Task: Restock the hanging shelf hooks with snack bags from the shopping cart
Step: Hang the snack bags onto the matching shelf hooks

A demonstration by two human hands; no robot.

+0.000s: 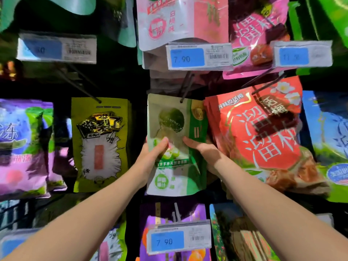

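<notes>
A green snack bag (175,113) is held upright against the display by both hands. It is pinched at about mid-height. The left hand (150,157) is curled round its left edge with the thumb (162,143) laid on the printed front. The right hand (207,155) is curled round its right edge, with the thumb (189,141) likewise on the front. Nothing else is held by either hand.

The bag's long axis runs straight up from the grip. The hang hole lies at the top edge, directly above the gap between the two thumbs and well above both hands. It is met there by the tip of the dark wire hook (186,85), which slants down from behind the 7.90 price tag (199,56) overhead. Whether the wire has already passed through the hole cannot be told.

The next move is judged to turn on that hole-to-tip alignment: the bag would have to be kept vertical and pushed away from the body along the wire. Neither hand is clearly nearer the hole, so an even push from both is judged necessary.

A red snack bag (263,129) hangs just right of the grip, close against the right hand. A yellow-green bag (99,147) hangs to its left, apart from the left hand.
</notes>
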